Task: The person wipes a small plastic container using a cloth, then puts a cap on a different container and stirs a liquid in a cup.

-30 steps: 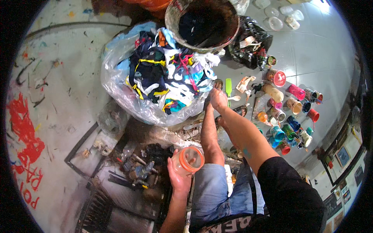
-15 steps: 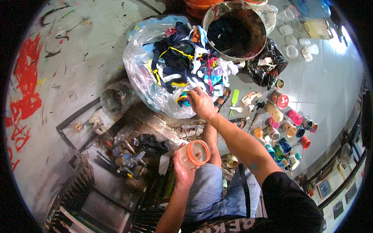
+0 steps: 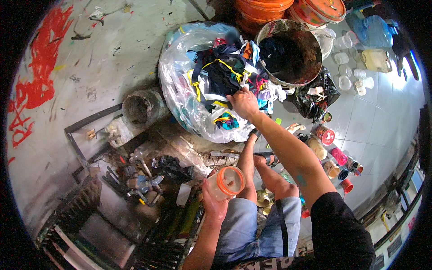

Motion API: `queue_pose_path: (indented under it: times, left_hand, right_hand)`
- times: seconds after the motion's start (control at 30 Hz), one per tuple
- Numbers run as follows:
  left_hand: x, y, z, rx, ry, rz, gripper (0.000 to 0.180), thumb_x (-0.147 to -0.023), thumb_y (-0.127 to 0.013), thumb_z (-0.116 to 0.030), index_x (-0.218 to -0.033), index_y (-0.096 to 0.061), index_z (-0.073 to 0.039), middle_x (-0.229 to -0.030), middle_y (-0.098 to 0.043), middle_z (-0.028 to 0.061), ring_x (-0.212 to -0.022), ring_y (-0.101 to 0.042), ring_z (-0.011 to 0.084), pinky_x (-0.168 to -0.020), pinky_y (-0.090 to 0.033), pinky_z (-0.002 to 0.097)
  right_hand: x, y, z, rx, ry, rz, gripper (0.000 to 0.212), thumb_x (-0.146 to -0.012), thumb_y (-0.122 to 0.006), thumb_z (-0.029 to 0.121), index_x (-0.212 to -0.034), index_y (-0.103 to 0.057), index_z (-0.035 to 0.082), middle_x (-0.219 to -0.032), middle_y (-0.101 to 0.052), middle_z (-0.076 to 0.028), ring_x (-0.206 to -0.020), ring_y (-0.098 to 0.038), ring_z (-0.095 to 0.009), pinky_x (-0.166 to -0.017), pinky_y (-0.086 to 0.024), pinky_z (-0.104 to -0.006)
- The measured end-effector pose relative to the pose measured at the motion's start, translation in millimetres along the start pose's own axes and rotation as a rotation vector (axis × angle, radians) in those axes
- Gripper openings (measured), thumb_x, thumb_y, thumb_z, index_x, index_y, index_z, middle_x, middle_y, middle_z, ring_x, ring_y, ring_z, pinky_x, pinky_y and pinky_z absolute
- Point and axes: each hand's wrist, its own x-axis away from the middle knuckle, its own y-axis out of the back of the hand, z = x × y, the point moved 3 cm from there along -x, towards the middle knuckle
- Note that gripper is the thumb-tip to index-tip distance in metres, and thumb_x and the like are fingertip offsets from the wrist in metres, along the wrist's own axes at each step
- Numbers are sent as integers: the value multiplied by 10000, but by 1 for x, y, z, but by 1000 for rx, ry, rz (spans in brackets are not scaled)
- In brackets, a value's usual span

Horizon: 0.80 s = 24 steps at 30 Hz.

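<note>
My left hand (image 3: 215,203) is wrapped round a clear plastic jar (image 3: 221,191) with an orange rim, held above my lap. The jar's open mouth faces up, and something small and brownish shows inside it. Farther out, my right hand (image 3: 245,104) reaches over a big clear plastic bag (image 3: 173,85) full of cloth scraps (image 3: 220,76) in black, white, yellow and pink. Its fingers are bent and pressed together on a scrap near the pile's middle. The fingertips are partly hidden among the fabric.
A stained bucket (image 3: 310,54) stands beyond the bag, with orange tubs (image 3: 261,11) behind it. Paint pots (image 3: 325,135) crowd the floor at right. At left are a dirty clear container (image 3: 141,110) and tools (image 3: 144,182). A black bag (image 3: 315,96) lies near the bucket.
My right hand has moved farther out over the cloth pile, away from the teal and yellow scrap. The view has shifted. My left hand still holds the jar.
</note>
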Motion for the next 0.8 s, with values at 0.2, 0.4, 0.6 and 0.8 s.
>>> queue_pose_path:
  times: [0.2, 0.4, 0.6, 0.8]
  left_hand:
    - [2, -4, 3, -31, -6, -19, 626, -987, -365, -634, -1427, -472, -202, -1363, -537, 86, -1252, -523, 329, -987, -460, 544]
    - [0, -1, -1, -49, -26, -10, 619, -980, -384, -632, -1409, -494, -200, -1365, -541, 87, -1237, -532, 328, -991, -459, 556]
    - [-4, -3, -1, 37, -40, 43, 632, -978, -399, -620, -1418, -469, -172, -1380, -543, 101, -1248, -540, 335, -961, -503, 546]
    - [-4, -14, -2, 127, -2, 167, 612, -1006, -385, -583, -1442, -419, -155, -1392, -540, 106, -1275, -536, 312, -1008, -486, 509]
  right_hand:
    - [4, -9, -17, -339, -105, -265, 385, -904, -671, 330, -1145, -669, 29, -1077, -694, -195, -1046, -634, -370, -935, -504, -419]
    - [-8, -15, -21, -194, -139, -197, 465, -779, -800, 390, -1087, -702, 56, -1021, -723, -167, -1001, -676, -316, -900, -521, -402]
    - [19, 6, 12, -291, -4, -94, 286, -779, -800, 260, -984, -715, 81, -904, -722, -166, -908, -701, -325, -793, -550, -414]
    - [65, 25, 77, -298, 328, 0, 444, -951, -580, 490, -1121, -694, 96, -951, -713, -214, -933, -677, -399, -840, -534, -487]
